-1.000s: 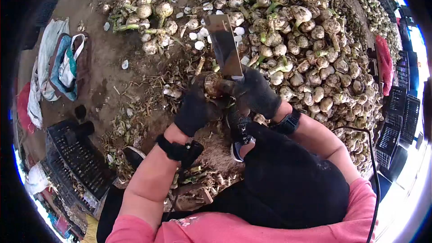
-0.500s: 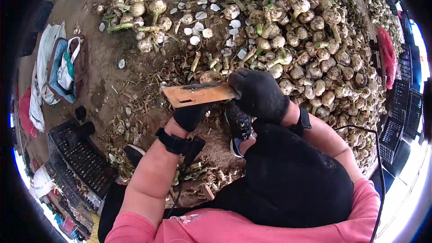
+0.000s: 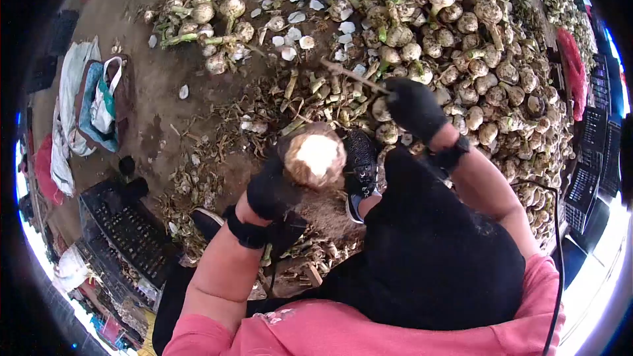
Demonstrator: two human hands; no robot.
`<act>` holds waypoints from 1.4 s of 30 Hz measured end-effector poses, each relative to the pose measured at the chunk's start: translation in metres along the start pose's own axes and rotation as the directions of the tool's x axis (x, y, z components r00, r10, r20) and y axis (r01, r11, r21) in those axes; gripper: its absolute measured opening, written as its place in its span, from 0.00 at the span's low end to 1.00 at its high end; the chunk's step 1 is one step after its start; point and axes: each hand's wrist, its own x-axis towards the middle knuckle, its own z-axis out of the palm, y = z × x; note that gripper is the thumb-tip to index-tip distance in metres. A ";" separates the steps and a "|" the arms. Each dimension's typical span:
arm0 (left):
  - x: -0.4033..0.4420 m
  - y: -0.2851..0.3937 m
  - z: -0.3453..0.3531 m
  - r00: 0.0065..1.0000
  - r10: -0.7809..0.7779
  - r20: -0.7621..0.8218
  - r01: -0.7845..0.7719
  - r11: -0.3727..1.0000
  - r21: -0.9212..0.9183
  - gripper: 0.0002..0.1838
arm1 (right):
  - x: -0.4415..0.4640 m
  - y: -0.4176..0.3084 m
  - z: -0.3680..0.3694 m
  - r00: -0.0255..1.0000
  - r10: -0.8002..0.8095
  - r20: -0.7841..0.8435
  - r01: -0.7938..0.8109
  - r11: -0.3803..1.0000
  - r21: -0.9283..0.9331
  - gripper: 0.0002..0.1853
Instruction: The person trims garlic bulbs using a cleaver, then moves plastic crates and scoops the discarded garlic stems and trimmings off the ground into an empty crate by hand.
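In my left hand (image 3: 271, 188), gloved in black, is a large brown-skinned bulb (image 3: 288, 166), garlic- or onion-like, with a bright white cut face turned up toward me. My gloved right hand (image 3: 415, 107) grips a broad-bladed knife (image 3: 356, 78), seen nearly edge-on and pointing up and left. Blade and bulb are apart. Beneath the knife lie trimmed stalk pieces (image 3: 290, 86) and dry leaf scraps. Thin white slices (image 3: 288, 53) are scattered on the soil farther out.
A big heap of bulbs (image 3: 475, 79) fills the right side. A smaller bulb pile (image 3: 201, 16) lies at upper left. Sacks (image 3: 72, 105) and a black crate (image 3: 125, 231) stand on the left; more crates (image 3: 583, 178) are far right. My shoe (image 3: 361, 165) is just right of the held bulb.
The knife has swung from lying flat above my left hand to edge-on, farther up and right. The bulb's white cut face now shows, where the blade hid it before.
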 end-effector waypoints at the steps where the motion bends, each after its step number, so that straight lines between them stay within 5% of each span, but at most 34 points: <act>1: 0.005 0.004 0.004 0.998 0.050 -0.034 -0.047 0.995 0.084 0.24 | -0.003 -0.004 -0.011 1.000 -0.022 0.001 0.022 0.988 0.151 0.13; 2: 0.011 0.014 0.013 0.991 -0.049 -0.124 0.045 0.999 -0.029 0.27 | -0.009 -0.009 -0.019 0.999 -0.031 -0.010 0.033 0.956 0.291 0.13; 3: 0.025 0.008 -0.003 0.982 0.172 -0.080 -0.050 0.642 0.765 0.29 | -0.009 -0.023 -0.008 0.991 -0.010 -0.133 0.086 0.814 0.575 0.14; 4: 0.040 0.006 -0.020 0.980 0.190 -0.064 -0.074 0.638 0.766 0.29 | -0.009 -0.034 -0.004 0.989 -0.095 -0.109 0.144 0.709 0.691 0.14; 6: 0.053 0.003 -0.023 0.993 0.080 -0.086 -0.006 0.766 0.643 0.23 | -0.009 -0.050 0.008 0.993 -0.104 0.059 -0.007 0.441 0.898 0.15; 8: 0.044 -0.001 -0.014 0.982 0.182 -0.045 -0.100 0.712 0.695 0.20 | -0.007 -0.053 0.020 0.995 -0.094 0.036 0.013 0.474 0.880 0.15; 9: 0.046 -0.001 -0.014 0.915 0.401 0.036 -0.127 0.202 0.971 0.21 | -0.006 -0.055 0.020 0.994 -0.104 0.017 0.037 0.493 0.869 0.15; 12: 0.047 -0.001 -0.004 0.879 0.465 0.101 0.051 -0.303 0.952 0.22 | -0.010 -0.067 0.011 0.985 -0.135 -0.108 0.172 0.714 0.679 0.15; 13: 0.048 -0.007 -0.003 0.902 0.430 -0.029 -0.114 0.301 0.947 0.22 | -0.005 -0.060 0.016 0.934 -0.278 -0.226 0.358 0.746 0.561 0.16; 14: 0.048 -0.011 -0.003 0.939 0.325 -0.109 -0.208 0.794 0.570 0.21 | -0.003 -0.058 0.013 0.934 -0.279 -0.222 0.356 0.748 0.560 0.16; 16: 0.045 -0.011 -0.004 0.931 0.299 -0.208 -0.123 0.795 0.594 0.22 | -0.004 -0.054 0.004 0.986 -0.163 -0.020 0.138 0.756 0.640 0.14; 19: 0.043 -0.009 -0.010 0.918 0.378 -0.119 -0.041 0.389 0.920 0.17 | 0.000 -0.064 -0.019 0.994 -0.106 -0.029 0.104 0.831 0.546 0.10; 22: 0.036 0.008 0.003 0.919 0.393 0.019 -0.100 0.187 0.977 0.22 | 0.001 -0.036 -0.004 0.986 -0.159 0.051 0.127 0.915 0.384 0.09; 24: 0.032 0.016 0.001 0.893 0.440 0.096 -0.225 0.250 0.942 0.23 | -0.006 -0.015 -0.005 0.955 -0.114 0.275 0.098 0.993 0.073 0.11; 26: 0.026 0.019 -0.003 0.845 0.517 0.139 -0.334 0.306 0.891 0.23 | -0.021 -0.009 -0.008 0.980 -0.014 0.201 -0.050 0.950 0.307 0.10; 27: 0.028 0.016 -0.004 0.853 0.519 0.053 -0.232 0.286 0.930 0.24 | -0.023 -0.022 -0.008 0.989 0.056 0.137 -0.133 0.741 0.658 0.11; 28: 0.031 0.013 -0.007 0.848 0.530 -0.030 -0.127 0.258 0.958 0.25 | -0.024 -0.036 -0.017 0.997 -0.077 0.032 0.048 0.841 0.539 0.11; 29: 0.040 -0.002 -0.018 0.846 0.531 -0.047 -0.200 0.399 0.895 0.28 | -0.022 -0.047 -0.010 0.997 -0.081 -0.005 0.065 0.753 0.654 0.12; 32: 0.057 -0.026 0.008 0.820 0.572 -0.009 -0.355 0.520 0.777 0.26 | -0.019 -0.057 -0.005 0.969 -0.219 -0.116 0.225 0.586 0.779 0.12; 33: 0.057 -0.029 0.010 0.814 0.581 0.007 -0.404 0.558 0.725 0.25 | -0.020 -0.057 -0.004 0.966 -0.231 -0.114 0.247 0.702 0.667 0.12; 34: 0.056 -0.028 0.006 0.904 0.427 -0.003 -0.280 0.597 0.751 0.26 | -0.020 -0.058 -0.003 0.964 -0.243 -0.110 0.264 0.801 0.538 0.12; 35: 0.054 -0.025 0.001 0.965 0.263 -0.021 -0.150 0.613 0.775 0.29 | -0.025 -0.055 -0.012 0.993 -0.104 0.046 0.050 0.765 0.642 0.12; 36: 0.052 -0.018 -0.007 0.963 0.269 -0.020 -0.154 0.610 0.777 0.29 | -0.028 -0.053 -0.019 0.994 -0.102 -0.050 0.111 0.800 0.590 0.12; 38: 0.043 0.005 -0.032 0.917 0.389 -0.094 0.024 0.183 0.983 0.22 | -0.040 -0.017 -0.036 0.977 0.108 -0.182 0.017 0.818 0.576 0.12; 40: 0.037 0.029 -0.076 0.636 0.770 -0.052 0.003 0.066 0.998 0.16 | -0.053 0.008 -0.082 0.880 0.387 -0.275 -0.134 0.759 0.637 0.12; 41: 0.033 0.044 -0.105 0.567 0.813 -0.133 0.046 0.130 0.990 0.14 | -0.060 0.026 -0.105 0.813 0.450 -0.370 -0.158 0.781 0.604 0.11; 42: 0.033 0.060 -0.124 0.490 0.863 -0.123 0.126 0.069 0.990 0.13 | -0.067 0.060 -0.120 0.770 0.321 -0.551 -0.146 0.930 0.337 0.13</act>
